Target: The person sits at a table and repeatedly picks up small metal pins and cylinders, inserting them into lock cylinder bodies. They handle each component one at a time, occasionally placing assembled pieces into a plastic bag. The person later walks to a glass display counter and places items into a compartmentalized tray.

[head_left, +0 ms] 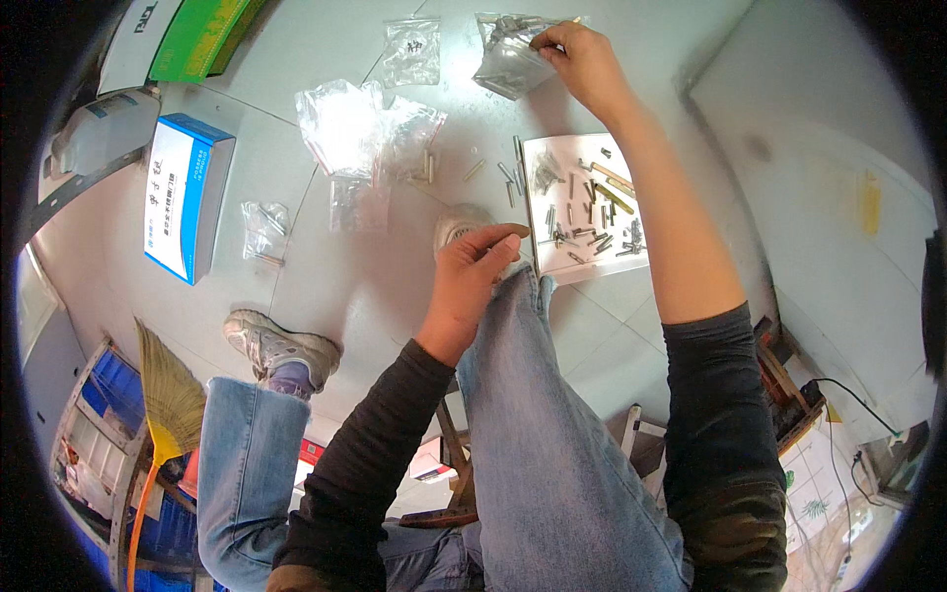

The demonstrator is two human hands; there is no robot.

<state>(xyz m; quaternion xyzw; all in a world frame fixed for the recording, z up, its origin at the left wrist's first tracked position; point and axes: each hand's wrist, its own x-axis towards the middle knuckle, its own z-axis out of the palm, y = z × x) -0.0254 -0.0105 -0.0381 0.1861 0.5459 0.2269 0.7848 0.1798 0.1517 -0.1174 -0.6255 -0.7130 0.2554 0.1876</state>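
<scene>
- While the blue-and-white box stands at the left of the frame, a small bag lies to its right on the floor.
- Thin clear bags lie upper left of centre, perhaps spread so each stays reachable.
- Near centre, the left hand has thumb against forefinger, above the knee.
- At the top, a bag of metal pieces meets the right hand, fingers drawn in; whether they grip film or a piece, I cannot tell.
- Right of centre, a white tray holds loose metal parts, its walls presumably stopping them rolling.
</scene>
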